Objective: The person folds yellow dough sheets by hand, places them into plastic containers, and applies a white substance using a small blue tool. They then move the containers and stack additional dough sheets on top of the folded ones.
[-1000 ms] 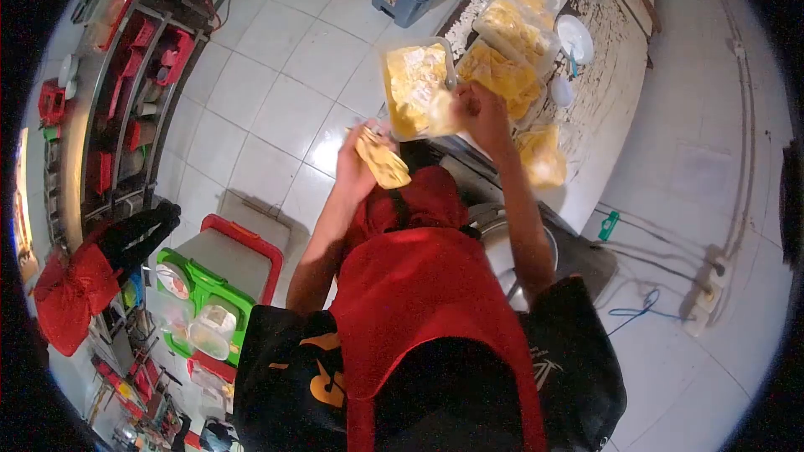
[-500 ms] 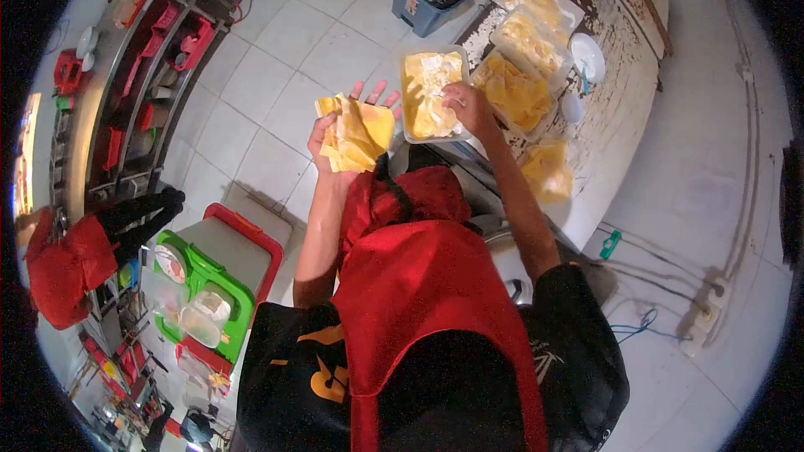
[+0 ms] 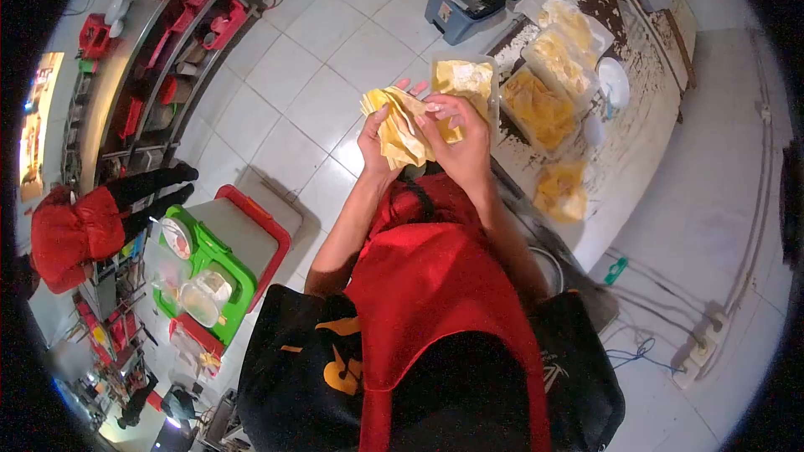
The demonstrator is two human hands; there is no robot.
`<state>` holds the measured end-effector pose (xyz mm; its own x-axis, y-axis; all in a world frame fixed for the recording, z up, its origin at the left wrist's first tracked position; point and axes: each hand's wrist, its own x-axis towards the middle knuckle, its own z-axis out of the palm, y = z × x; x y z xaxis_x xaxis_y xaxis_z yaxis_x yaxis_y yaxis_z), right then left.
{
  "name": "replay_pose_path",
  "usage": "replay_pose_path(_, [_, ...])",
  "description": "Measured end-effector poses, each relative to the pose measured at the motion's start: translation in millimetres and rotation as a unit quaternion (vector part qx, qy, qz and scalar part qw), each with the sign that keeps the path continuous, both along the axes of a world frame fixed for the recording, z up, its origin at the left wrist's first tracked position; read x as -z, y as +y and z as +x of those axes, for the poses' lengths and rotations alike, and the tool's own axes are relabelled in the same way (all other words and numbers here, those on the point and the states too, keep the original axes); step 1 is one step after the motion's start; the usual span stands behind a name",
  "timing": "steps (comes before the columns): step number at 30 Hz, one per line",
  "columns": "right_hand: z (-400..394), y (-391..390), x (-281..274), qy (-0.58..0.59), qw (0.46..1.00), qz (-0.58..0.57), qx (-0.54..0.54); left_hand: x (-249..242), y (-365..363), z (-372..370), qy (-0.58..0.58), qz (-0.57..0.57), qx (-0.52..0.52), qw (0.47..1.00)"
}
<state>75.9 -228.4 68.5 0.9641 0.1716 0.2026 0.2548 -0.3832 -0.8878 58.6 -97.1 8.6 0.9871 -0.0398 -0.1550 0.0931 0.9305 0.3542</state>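
A fanned stack of thin yellow dough sheets [image 3: 402,141], like wonton wrappers dusted with white flour, is held up in front of me. My left hand [image 3: 375,144] grips it from the left, thumb on top and fingers behind. At the stack's right edge, my right hand [image 3: 461,136] has thumb and fingers closed on the sheets; how many it pinches is hidden. Just behind my right hand stands a clear plastic container [image 3: 492,75] with more floured yellow sheets in it, partly covered by that hand.
Several tubs of yellow sheets [image 3: 540,109] stand on the worn white table [image 3: 628,167], beside a white bowl [image 3: 613,79]. A loose pile of sheets [image 3: 561,191] lies nearer. Ahead is a grey-blue bin [image 3: 461,12]; left, a cooler with a green lid [image 3: 243,285] and another person in red [image 3: 79,238].
My right hand has left the container and come to the stack's right edge. The stack and my left hand have shifted right in view.
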Motion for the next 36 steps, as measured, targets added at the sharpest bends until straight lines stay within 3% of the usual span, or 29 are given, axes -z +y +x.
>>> replay_pose_path(3, [-3.4,1.3,-5.6,0.065,0.997,0.028,-0.019,-0.3,-2.8,-0.1,0.019,0.014,-0.002,1.0])
replay_pose_path(6, [-4.0,0.0,0.9,0.0,0.998,-0.019,-0.054,-1.1,-4.0,0.1,0.029,-0.01,0.012,0.999])
replay_pose_path(9, [-1.2,-2.2,4.5,0.015,0.999,-0.013,-0.027,3.4,-1.6,0.5,0.057,-0.04,0.018,0.997])
replay_pose_path(11, [3.5,-5.4,-0.1,-0.071,0.997,-0.034,0.019,8.1,-0.7,-0.6,0.071,-0.055,0.022,0.996])
replay_pose_path(15, [-8.3,-2.5,-0.8,-0.013,0.999,-0.012,-0.03,5.8,-2.9,-1.2,0.06,-0.04,0.016,0.997])
replay_pose_path(18, [-11.6,0.6,8.3,-0.021,0.994,-0.088,-0.054,4.7,-4.9,-0.1,0.057,-0.017,0.001,0.998])
replay_pose_path(21, [-11.2,0.4,11.1,-0.038,0.997,-0.051,-0.04,5.6,-1.5,-1.2,0.076,-0.004,0.008,0.997])
replay_pose_path(23, [-8.5,0.1,-6.1,0.081,0.995,0.061,-0.022,3.9,2.2,-4.1,0.088,-0.004,0.026,0.996])
replay_pose_path(26, [8.7,-11.5,-12.6,0.094,0.995,-0.014,-0.028,2.6,3.7,-10.7,0.105,0.032,0.077,0.991])
replay_pose_path(28, [14.0,-19.1,-6.8,0.105,0.993,0.011,-0.046,2.2,3.4,-7.1,0.118,0.255,0.125,0.952])
replay_pose_path(29, [14.3,-20.6,-3.0,0.104,0.994,0.002,-0.042,-0.2,2.5,-4.3,0.168,0.207,0.112,0.957])
replay_pose_path(31, [14.3,-23.7,9.0,0.111,0.991,0.032,-0.063,11.6,-3.1,-7.3,0.167,0.228,0.09,0.955])
replay_pose_path(32, [12.9,-22.1,12.4,0.15,0.982,0.102,-0.051,14.1,-0.2,-6.7,0.168,0.25,0.071,0.951])
replay_pose_path(33, [13.3,-25.3,21.0,0.105,0.988,0.094,-0.064,9.4,-0.8,-5.9,0.167,0.31,0.073,0.933])
replay_pose_path(34, [15.3,-22.4,0.3,0.154,0.985,0.026,-0.075,3.2,-1.0,-3.1,0.169,0.37,0.068,0.911])
replay_pose_path(36, [14.7,-34.3,33.6,0.009,0.996,0.045,-0.076,8.8,-1.6,-3.4,0.135,0.403,0.076,0.902])
